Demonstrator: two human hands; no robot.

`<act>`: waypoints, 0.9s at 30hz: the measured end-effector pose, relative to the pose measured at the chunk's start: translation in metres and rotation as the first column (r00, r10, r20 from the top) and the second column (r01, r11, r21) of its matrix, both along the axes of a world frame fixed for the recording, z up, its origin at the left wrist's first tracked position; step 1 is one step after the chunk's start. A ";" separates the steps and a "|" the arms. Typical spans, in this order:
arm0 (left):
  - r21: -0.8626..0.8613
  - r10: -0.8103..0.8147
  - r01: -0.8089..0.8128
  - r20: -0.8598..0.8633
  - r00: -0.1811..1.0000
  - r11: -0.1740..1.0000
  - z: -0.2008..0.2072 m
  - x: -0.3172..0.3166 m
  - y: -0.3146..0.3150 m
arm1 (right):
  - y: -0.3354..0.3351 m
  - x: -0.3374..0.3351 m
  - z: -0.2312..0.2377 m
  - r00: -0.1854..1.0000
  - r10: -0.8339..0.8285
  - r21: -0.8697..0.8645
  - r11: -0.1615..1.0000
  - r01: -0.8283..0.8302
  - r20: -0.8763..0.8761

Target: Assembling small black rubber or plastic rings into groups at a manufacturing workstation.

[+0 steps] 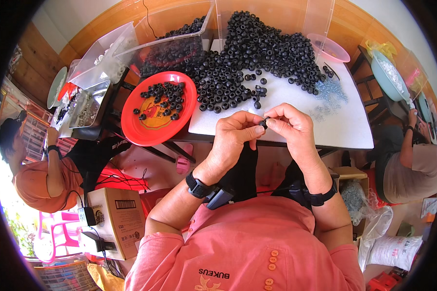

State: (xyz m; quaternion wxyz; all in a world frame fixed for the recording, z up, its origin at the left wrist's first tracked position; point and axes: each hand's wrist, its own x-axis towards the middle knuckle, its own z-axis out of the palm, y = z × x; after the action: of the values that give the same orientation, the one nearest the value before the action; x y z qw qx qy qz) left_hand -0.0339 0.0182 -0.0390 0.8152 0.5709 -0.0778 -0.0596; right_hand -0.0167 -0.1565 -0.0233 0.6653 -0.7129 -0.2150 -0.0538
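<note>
Above the near edge of a white tabletop (pixel 344 128), both my hands meet at a small round black piece (pixel 263 124). My left hand (pixel 232 139) pinches it between thumb and forefinger. From the other side, my right hand (pixel 294 130) has its thumb and fingertips pressed together at the same piece; whether a second tiny part sits between them is hidden. Just beyond my hands, loose black ball-shaped pieces with holes (pixel 223 89) spread out from a big heap (pixel 272 48). On the right of the heap lie small clear bluish bits (pixel 331 92).
A red plate (pixel 182 127) with some black pieces is at left. Behind it stands a clear bin (pixel 175 36) of more. A pink basin (pixel 342 54) is at back right. Co-workers sit left (pixel 48 179) and right (pixel 410 165). A cardboard box (pixel 124 218) stands lower left.
</note>
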 end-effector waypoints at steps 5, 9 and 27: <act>-0.048 0.023 -0.023 0.002 1.000 0.999 0.000 -0.001 -0.002 | 0.002 -0.003 0.001 0.994 -0.041 -0.090 0.995 0.050 0.099; -0.033 0.002 -0.002 0.023 1.000 0.999 -0.003 0.000 0.000 | 0.003 -0.004 0.001 0.968 -0.086 -0.180 0.975 0.130 0.237; -0.013 0.000 0.000 0.032 0.999 1.000 -0.007 0.000 -0.001 | -0.001 -0.001 -0.005 1.000 0.022 -0.009 1.000 -0.022 0.019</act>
State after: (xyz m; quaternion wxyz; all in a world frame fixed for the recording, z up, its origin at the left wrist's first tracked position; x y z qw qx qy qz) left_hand -0.0340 0.0175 -0.0462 0.8176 0.5663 -0.0912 -0.0498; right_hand -0.0179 -0.1575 -0.0281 0.6605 -0.7130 -0.2294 -0.0524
